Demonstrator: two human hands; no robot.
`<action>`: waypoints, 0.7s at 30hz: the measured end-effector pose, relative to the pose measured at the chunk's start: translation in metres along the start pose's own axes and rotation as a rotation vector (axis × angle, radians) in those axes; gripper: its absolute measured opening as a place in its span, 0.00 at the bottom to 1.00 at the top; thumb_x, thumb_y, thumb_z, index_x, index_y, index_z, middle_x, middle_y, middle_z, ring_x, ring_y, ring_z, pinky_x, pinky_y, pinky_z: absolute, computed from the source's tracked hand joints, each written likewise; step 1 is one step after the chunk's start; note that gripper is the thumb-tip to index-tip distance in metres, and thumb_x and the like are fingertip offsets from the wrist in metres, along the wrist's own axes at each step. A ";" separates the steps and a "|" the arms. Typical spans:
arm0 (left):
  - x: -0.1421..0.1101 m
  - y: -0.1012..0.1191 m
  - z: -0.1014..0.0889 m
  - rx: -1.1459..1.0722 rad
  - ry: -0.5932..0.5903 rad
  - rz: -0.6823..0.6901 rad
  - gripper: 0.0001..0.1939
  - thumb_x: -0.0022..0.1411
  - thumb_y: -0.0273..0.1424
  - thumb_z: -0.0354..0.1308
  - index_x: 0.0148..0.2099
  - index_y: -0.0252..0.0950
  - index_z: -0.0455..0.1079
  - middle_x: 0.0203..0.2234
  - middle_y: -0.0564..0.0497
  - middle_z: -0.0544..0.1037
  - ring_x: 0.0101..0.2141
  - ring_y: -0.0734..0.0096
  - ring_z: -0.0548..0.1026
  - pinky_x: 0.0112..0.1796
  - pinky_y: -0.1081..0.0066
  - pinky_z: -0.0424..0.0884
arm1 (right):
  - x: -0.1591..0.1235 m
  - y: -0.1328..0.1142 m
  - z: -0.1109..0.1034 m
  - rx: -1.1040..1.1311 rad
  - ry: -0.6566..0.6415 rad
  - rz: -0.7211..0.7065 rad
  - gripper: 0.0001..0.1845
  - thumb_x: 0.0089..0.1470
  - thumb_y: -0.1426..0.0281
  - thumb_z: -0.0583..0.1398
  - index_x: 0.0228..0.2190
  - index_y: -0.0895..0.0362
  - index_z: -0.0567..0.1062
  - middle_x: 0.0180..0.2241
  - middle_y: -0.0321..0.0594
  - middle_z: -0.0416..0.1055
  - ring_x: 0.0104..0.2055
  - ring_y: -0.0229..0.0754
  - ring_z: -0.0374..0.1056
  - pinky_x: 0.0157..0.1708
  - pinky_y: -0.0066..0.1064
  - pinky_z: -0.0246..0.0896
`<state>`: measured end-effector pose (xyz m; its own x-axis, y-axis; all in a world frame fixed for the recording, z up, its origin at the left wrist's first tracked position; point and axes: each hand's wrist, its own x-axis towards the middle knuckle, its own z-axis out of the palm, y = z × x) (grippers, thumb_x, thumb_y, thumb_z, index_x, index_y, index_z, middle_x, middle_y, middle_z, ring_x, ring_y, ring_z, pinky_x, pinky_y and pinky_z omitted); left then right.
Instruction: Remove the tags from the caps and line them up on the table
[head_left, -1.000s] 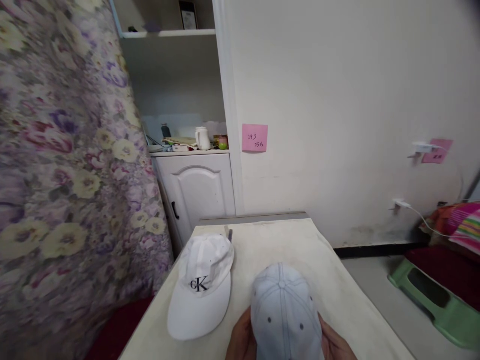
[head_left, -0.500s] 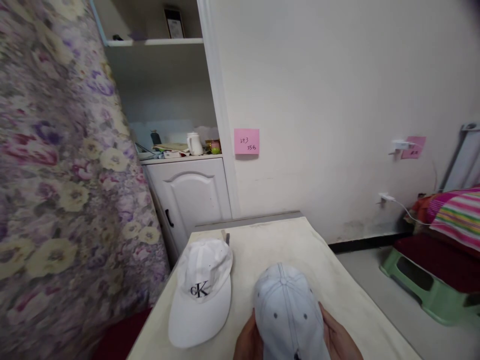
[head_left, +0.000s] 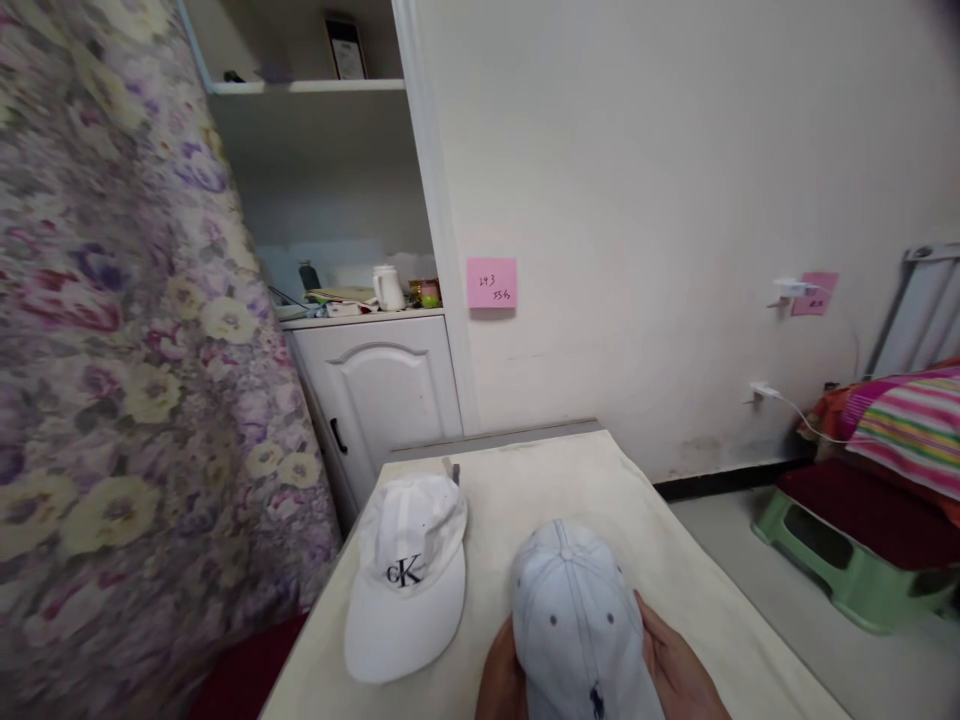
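Observation:
Between my two hands is a pale blue baseball cap (head_left: 577,610), its crown facing up and a small dark emblem low on its front. My left hand (head_left: 501,675) grips the cap's left side, and my right hand (head_left: 679,665) grips its right side. The fingertips of both hands are partly hidden by the cap, and its brim runs out of the bottom of the view. To the left, a white baseball cap (head_left: 416,530) with black letters lies on the cream-covered table (head_left: 540,480), its brim pointing toward me.
A floral curtain (head_left: 150,400) hangs along the left. Behind the table stand a white cupboard (head_left: 394,385) and the wall with a pink note (head_left: 492,284). A green stool (head_left: 847,570) with a dark red top is on the floor at right, beside a striped cloth (head_left: 915,420).
The pale blue cap has come up slightly in view, showing more of its front emblem, with both hands still on it. The whole view has shifted a little.

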<state>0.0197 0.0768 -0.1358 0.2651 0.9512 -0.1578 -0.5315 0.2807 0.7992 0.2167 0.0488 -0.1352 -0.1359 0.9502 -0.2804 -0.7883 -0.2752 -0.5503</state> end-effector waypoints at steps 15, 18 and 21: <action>-0.013 0.012 0.018 0.085 0.018 -0.008 0.21 0.56 0.46 0.63 0.44 0.35 0.81 0.41 0.41 0.85 0.49 0.45 0.78 0.54 0.51 0.68 | 0.004 0.005 -0.004 -0.120 0.153 -0.202 0.21 0.42 0.57 0.69 0.36 0.59 0.84 0.39 0.48 0.85 0.53 0.66 0.74 0.53 0.51 0.71; -0.015 0.010 0.018 0.098 0.034 0.017 0.22 0.56 0.47 0.63 0.44 0.36 0.81 0.41 0.42 0.85 0.50 0.45 0.77 0.55 0.52 0.67 | 0.007 0.004 -0.012 -0.108 0.149 -0.232 0.19 0.41 0.58 0.71 0.32 0.60 0.84 0.37 0.49 0.85 0.52 0.65 0.75 0.53 0.50 0.72; -0.019 0.005 0.014 0.116 0.064 0.028 0.24 0.54 0.50 0.62 0.43 0.36 0.81 0.43 0.42 0.85 0.53 0.44 0.76 0.57 0.52 0.66 | 0.005 0.003 -0.023 -0.090 0.150 -0.270 0.21 0.39 0.60 0.73 0.33 0.61 0.84 0.39 0.50 0.85 0.52 0.62 0.75 0.54 0.46 0.71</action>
<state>0.0238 0.0586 -0.1207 0.1976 0.9657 -0.1683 -0.4407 0.2409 0.8647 0.2274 0.0491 -0.1570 0.1665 0.9604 -0.2236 -0.7268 -0.0337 -0.6860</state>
